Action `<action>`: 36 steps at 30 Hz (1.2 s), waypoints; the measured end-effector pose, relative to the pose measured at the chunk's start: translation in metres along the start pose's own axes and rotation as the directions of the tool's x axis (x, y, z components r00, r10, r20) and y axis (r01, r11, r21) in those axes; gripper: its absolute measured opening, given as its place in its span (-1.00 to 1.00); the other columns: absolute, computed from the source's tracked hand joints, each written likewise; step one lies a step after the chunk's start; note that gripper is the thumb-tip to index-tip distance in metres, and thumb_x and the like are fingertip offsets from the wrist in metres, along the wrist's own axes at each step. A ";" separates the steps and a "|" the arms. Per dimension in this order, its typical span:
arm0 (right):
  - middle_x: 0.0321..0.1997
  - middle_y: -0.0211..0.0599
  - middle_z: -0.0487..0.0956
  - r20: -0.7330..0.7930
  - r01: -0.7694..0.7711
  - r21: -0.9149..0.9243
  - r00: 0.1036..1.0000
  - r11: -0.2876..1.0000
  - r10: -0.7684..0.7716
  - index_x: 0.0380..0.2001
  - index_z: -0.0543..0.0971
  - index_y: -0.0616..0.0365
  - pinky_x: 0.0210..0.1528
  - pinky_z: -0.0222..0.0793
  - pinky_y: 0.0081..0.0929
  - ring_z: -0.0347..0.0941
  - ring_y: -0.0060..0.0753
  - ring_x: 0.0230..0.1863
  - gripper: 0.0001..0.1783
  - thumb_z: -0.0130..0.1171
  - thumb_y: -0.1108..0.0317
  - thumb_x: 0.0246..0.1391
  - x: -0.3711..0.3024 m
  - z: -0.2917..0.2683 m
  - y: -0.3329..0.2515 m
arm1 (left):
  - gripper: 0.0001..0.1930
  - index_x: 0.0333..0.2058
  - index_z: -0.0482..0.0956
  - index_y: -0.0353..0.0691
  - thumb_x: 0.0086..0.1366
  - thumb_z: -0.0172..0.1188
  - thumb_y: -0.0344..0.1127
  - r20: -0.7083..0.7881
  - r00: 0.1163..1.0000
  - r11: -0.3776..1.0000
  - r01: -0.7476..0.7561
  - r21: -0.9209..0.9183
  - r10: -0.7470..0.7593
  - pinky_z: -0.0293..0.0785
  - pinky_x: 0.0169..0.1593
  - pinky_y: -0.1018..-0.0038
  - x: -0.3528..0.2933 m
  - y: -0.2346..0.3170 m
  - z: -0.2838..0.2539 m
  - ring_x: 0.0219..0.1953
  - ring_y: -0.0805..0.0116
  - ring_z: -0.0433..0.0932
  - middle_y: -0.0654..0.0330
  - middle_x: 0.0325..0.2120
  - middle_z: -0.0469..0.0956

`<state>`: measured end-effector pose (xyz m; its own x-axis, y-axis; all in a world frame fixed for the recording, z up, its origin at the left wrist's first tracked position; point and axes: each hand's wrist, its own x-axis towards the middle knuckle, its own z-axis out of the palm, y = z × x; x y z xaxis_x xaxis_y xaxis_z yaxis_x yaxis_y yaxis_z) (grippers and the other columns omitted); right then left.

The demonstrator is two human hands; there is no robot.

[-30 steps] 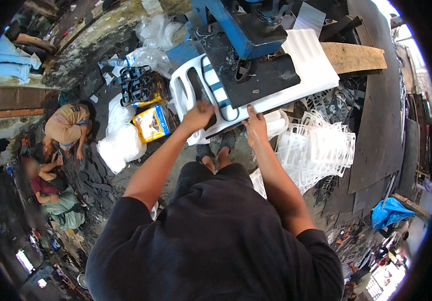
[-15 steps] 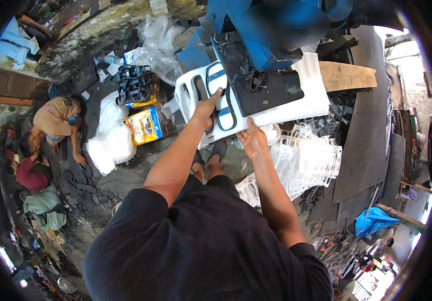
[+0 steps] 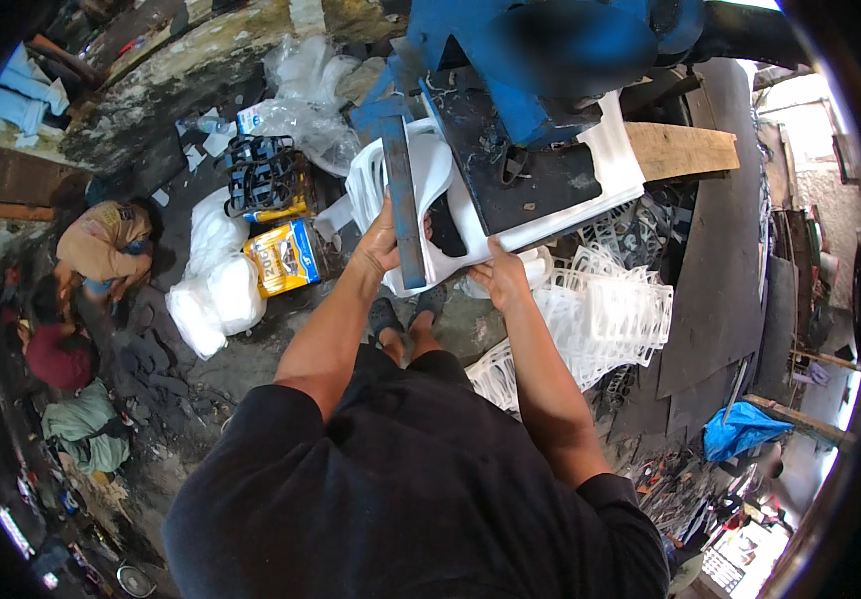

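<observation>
My left hand (image 3: 379,243) is closed around the lower part of a blue-grey metal cutting die (image 3: 405,205), which stands tilted up on edge. Beneath it lies a stack of white foam sheets (image 3: 618,160) with sole-shaped openings. A rounded white piece (image 3: 432,160) shows beside the die. At the stack's near edge, my right hand (image 3: 500,276) pinches the sheets, thumb on top and fingers underneath. A black board (image 3: 540,198) rests over part of the white stack, under a blue machine (image 3: 530,100).
Cut-out white sheet scraps (image 3: 610,309) are heaped below the right side. White bags (image 3: 213,304), a yellow pack (image 3: 284,262) and black strapped items (image 3: 261,170) lie at left. A wooden plank (image 3: 685,150) sticks out rightward. A person (image 3: 106,245) crouches far left.
The die lay flat on the white sheet before; my left hand has lifted and tipped it onto its edge. My right hand stays at the stack's near edge. The crouching person has drawn an arm in.
</observation>
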<state>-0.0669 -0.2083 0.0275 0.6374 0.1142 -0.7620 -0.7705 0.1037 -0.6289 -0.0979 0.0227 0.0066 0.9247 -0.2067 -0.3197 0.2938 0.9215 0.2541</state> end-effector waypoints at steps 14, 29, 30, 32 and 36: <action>-0.08 0.05 0.56 0.245 0.503 -0.463 0.864 0.730 -0.441 -0.04 0.41 0.50 -0.06 0.43 -0.35 0.52 -0.25 -0.07 -0.18 0.41 -0.06 -0.07 -0.029 0.113 -0.081 | -0.40 0.09 0.45 -0.24 0.32 0.15 0.16 -0.115 0.965 0.841 -0.142 0.521 0.234 0.44 0.07 0.37 -0.019 -0.031 0.033 -0.03 0.38 0.49 0.23 -0.06 0.54; -0.19 -0.11 0.59 0.463 0.523 -0.531 0.838 0.667 -0.289 -0.08 0.48 0.36 -0.09 0.41 -0.44 0.48 -0.43 -0.12 -0.50 0.29 0.12 0.13 -0.035 0.092 -0.104 | -0.62 -0.08 0.52 -0.32 0.17 0.37 -0.32 -0.242 0.956 0.982 -0.137 0.132 0.166 0.66 -0.21 0.25 0.034 0.047 0.047 -0.27 0.22 0.66 0.08 -0.25 0.62; -0.18 -0.10 0.59 0.453 0.510 -0.553 0.848 0.659 -0.276 -0.07 0.48 0.37 -0.08 0.41 -0.44 0.49 -0.42 -0.11 -0.48 0.29 0.11 0.13 -0.038 0.090 -0.106 | -0.62 -0.08 0.52 -0.33 0.17 0.37 -0.32 -0.194 0.973 0.987 -0.105 0.124 0.128 0.66 -0.20 0.25 0.031 0.049 0.047 -0.27 0.22 0.66 0.08 -0.24 0.62; -0.12 -0.01 0.60 0.446 0.523 -0.614 0.848 0.591 -0.288 -0.01 0.46 0.41 -0.05 0.41 -0.41 0.51 -0.34 -0.07 -0.40 0.31 0.09 0.11 -0.034 0.084 -0.109 | -0.65 -0.12 0.53 -0.33 0.15 0.38 -0.35 -0.129 0.989 0.993 -0.057 0.106 0.070 0.65 -0.19 0.27 0.029 0.053 0.052 -0.28 0.23 0.66 0.09 -0.26 0.63; -0.11 0.05 0.60 0.493 0.597 -0.677 0.802 0.431 -0.336 0.00 0.46 0.41 -0.06 0.42 -0.36 0.54 -0.27 -0.10 -0.39 0.33 0.10 0.08 -0.032 0.078 -0.107 | -0.71 -0.16 0.57 -0.28 0.16 0.37 -0.35 -0.178 0.978 0.973 -0.064 0.220 0.105 0.64 -0.20 0.35 0.041 0.049 0.051 -0.29 0.26 0.67 0.13 -0.31 0.65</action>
<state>-0.0037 -0.1464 0.1312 0.7737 0.5443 -0.3242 0.0435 -0.5562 -0.8299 -0.0332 0.0430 0.0524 0.8923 -0.0471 -0.4490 0.2801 0.8377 0.4688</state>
